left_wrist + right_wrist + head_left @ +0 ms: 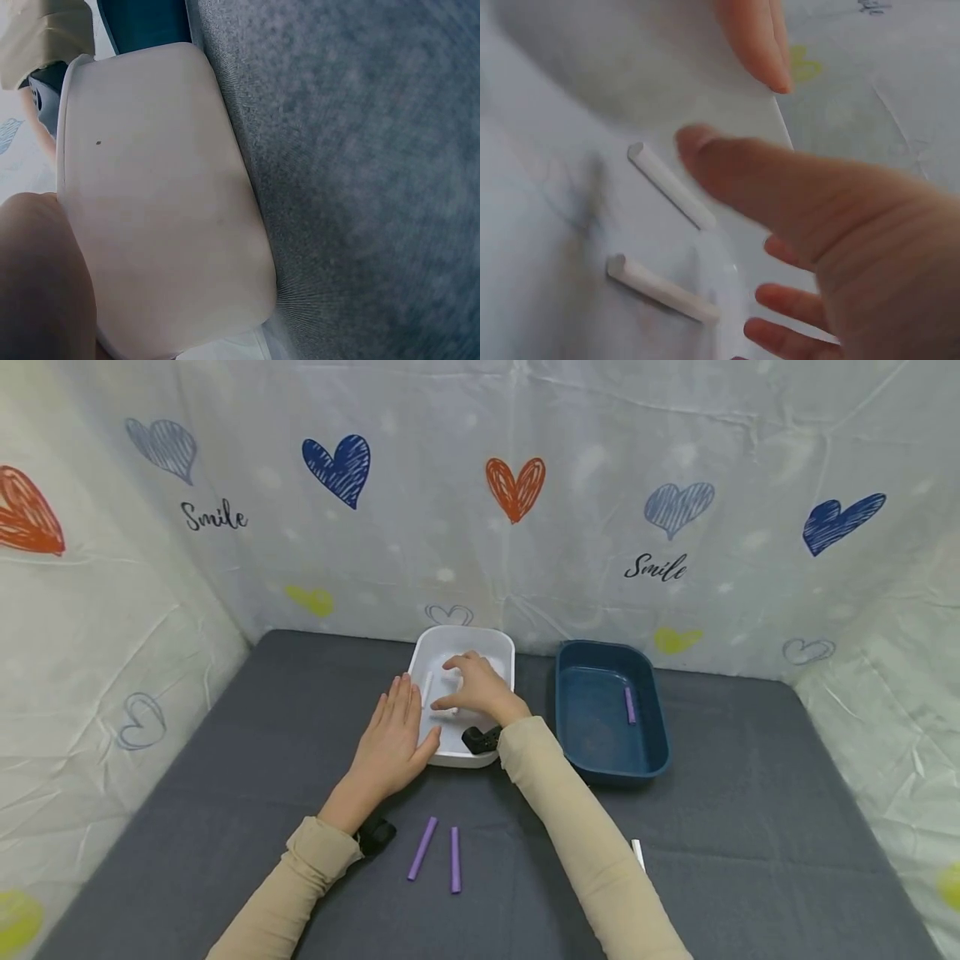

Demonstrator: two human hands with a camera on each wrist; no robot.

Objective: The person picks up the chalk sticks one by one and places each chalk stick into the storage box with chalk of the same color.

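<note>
My left hand [388,747] lies with straight fingers along the left rim of a white tray [467,760]. Over the inside of that tray is my right hand [480,687], its thumb and fingers spread apart with nothing between them. Two short white sticks [671,184], like chalk, lie on the tray's floor below the right thumb [757,176]. The left wrist view shows the tray's outer wall [157,195] and part of the left hand [41,277]. My right hand partly hides the tray's inside in the head view.
A dark blue tray [564,693] stands to the right, with one purple stick [630,705] inside. Two more purple sticks, a left one [422,849] and a right one [455,860], lie on the grey tablecloth [300,760]. A white stick [638,853] shows beside the right sleeve.
</note>
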